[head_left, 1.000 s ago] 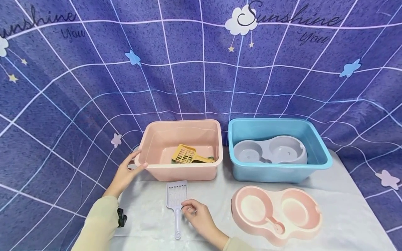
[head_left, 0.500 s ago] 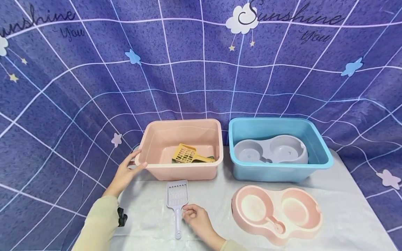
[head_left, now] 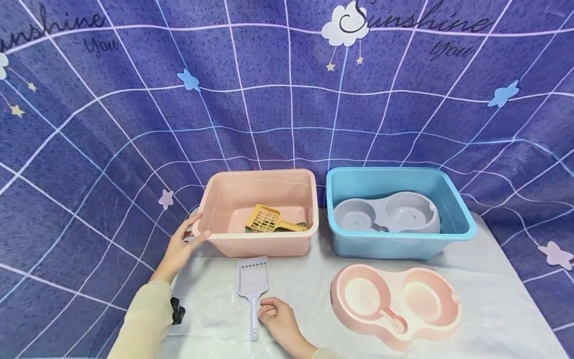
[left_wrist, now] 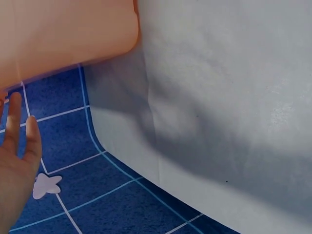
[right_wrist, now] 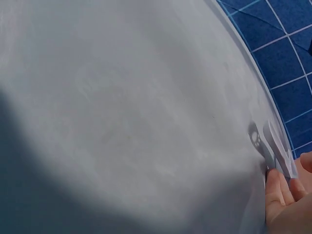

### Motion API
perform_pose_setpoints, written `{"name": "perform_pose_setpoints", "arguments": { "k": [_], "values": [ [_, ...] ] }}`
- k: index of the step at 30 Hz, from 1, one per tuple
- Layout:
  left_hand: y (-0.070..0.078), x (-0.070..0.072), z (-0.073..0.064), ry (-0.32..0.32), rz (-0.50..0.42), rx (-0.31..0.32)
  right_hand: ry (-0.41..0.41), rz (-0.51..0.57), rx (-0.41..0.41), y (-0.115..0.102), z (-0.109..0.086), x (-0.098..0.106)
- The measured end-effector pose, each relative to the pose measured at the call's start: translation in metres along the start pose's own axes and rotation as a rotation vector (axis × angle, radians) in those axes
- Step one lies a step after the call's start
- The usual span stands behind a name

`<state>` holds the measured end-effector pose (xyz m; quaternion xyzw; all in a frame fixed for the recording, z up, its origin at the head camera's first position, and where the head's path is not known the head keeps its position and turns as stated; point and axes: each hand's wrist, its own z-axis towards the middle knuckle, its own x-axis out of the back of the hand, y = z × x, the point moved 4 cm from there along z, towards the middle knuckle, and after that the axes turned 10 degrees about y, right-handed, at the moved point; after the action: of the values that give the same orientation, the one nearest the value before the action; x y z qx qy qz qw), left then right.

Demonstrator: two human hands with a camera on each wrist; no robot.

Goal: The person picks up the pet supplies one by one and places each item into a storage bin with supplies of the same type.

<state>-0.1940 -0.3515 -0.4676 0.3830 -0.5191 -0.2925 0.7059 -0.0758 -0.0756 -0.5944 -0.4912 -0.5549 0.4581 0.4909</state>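
A lilac slotted litter scoop [head_left: 253, 276] lies on the table, handle toward me. My right hand [head_left: 280, 319] is at the right edge of its handle, fingers loosely bent, fingertips close to or touching it. In the right wrist view the fingers [right_wrist: 274, 192] reach the handle [right_wrist: 279, 144], with the thumb apart. My left hand [head_left: 177, 249] rests against the front left corner of the pink litter box [head_left: 260, 245], thumb at the front rim and fingers along the left side. In the left wrist view two fingers stand straight. A yellow scoop [head_left: 264, 219] lies inside this box over something green.
A blue litter box [head_left: 385, 247] stands to the right, holding a grey double pet bowl [head_left: 381, 204]. In front of it lies a pink double pet bowl [head_left: 396, 304]. A blue-purple printed curtain [head_left: 287, 99] hangs behind and along the sides of the white-covered table [head_left: 211, 309].
My right hand has moved down along the lilac scoop, from the base of its head to its handle. The scoop has stayed in place. My left hand remains on the pink litter box.
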Motion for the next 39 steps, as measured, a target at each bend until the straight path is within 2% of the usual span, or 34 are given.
{"name": "perform_pose_setpoints", "arguments": {
  "k": [8, 12, 19, 25, 33, 36, 39],
  "values": [
    [-0.006, 0.002, 0.001, 0.008, -0.002, 0.023, -0.017, 0.043, -0.053, 0.0, -0.002, -0.007],
    [-0.005, 0.0, 0.001, 0.007, -0.017, 0.043, -0.03, 0.021, -0.047, -0.003, 0.0, -0.008],
    [-0.004, -0.002, 0.0, 0.014, -0.049, 0.045, -0.091, 0.027, -0.097, -0.003, 0.003, -0.012],
    [-0.005, -0.003, 0.0, 0.023, -0.067, 0.061, -0.096, 0.001, -0.093, -0.003, 0.005, -0.011],
    [-0.008, -0.003, 0.001, 0.048, -0.094, 0.057, -0.149, 0.05, -0.079, -0.004, 0.003, -0.017],
    [-0.005, -0.004, 0.0, 0.044, -0.125, 0.061, -0.166, 0.06, -0.088, -0.004, 0.002, -0.018],
    [0.007, -0.003, -0.005, 0.032, -0.154, 0.064, -0.18, 0.075, -0.112, -0.004, 0.001, -0.019]
  ]
}}
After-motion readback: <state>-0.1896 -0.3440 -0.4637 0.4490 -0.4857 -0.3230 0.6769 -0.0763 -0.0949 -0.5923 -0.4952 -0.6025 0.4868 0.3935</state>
